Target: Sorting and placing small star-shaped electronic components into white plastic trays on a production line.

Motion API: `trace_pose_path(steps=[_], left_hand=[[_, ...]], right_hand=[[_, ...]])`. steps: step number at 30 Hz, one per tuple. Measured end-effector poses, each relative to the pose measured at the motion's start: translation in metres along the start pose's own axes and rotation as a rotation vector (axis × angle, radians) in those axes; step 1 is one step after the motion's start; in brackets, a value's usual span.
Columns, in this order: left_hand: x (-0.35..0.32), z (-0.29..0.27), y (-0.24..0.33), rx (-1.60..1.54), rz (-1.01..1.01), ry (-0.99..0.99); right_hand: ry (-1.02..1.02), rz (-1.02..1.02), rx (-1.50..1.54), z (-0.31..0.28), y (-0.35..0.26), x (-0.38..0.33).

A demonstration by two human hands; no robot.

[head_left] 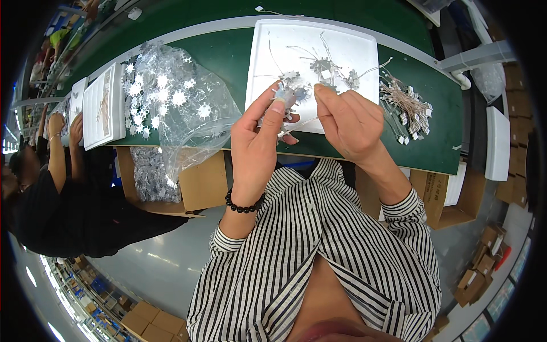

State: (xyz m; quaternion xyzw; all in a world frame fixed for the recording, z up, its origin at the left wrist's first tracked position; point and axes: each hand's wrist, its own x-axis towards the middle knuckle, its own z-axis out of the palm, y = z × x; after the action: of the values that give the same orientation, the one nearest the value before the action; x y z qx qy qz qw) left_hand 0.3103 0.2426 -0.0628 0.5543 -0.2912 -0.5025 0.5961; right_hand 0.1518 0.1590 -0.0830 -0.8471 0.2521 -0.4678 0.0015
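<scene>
My left hand (257,134) is closed around a few silver star-shaped metal pieces (290,97), held above the near side of a white foam tray (364,51). Just to its right, my right hand (354,122) is closed, thumb and forefinger pinched together; what lies between them is too small to make out. Pale thin wire (307,121) runs between the two hands. Farther back in the tray lie more star-shaped pieces (321,67) with thin wires attached. A bundle of wires with small white square ends (407,108) rests on the green table right of the tray.
A clear plastic bag (211,108) full of silver stars lies left of the tray. Below the table edge stand an open carton (205,182) of similar pieces and another carton (427,194). At far left, a co-worker's hands (57,123) are beside another foam tray (114,108).
</scene>
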Motion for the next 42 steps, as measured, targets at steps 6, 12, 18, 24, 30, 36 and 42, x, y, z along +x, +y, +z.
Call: trace_pose_path(steps=[6, 12, 18, 24, 30, 36, 42], left_hand=[[-0.001, 0.0, 0.0, 0.042, 0.018, 0.023], [0.0, -0.003, 0.0, 0.146, 0.08, 0.034], [0.003, -0.01, -0.003, 0.037, 0.012, -0.011], [0.002, -0.011, -0.004, 0.194, 0.065, -0.024], [0.01, -0.014, 0.001, 0.111, -0.015, -0.045], [0.014, -0.012, 0.003, -0.093, -0.118, -0.057], [0.013, 0.004, 0.014, 0.167, -0.072, 0.058]], right_hand=[[-0.041, -0.075, 0.037, -0.001, 0.004, -0.001], [-0.085, 0.017, 0.237, 0.0, 0.005, 0.003], [-0.177, 0.475, 0.493, -0.007, -0.009, 0.003], [-0.244, 0.486, 0.541, -0.01, -0.007, -0.001], [-0.23, 0.48, 0.532, -0.01, -0.003, 0.001], [-0.263, 0.509, 0.542, -0.011, 0.003, -0.002], [-0.222, 0.767, 0.773, -0.012, 0.006, -0.009]])
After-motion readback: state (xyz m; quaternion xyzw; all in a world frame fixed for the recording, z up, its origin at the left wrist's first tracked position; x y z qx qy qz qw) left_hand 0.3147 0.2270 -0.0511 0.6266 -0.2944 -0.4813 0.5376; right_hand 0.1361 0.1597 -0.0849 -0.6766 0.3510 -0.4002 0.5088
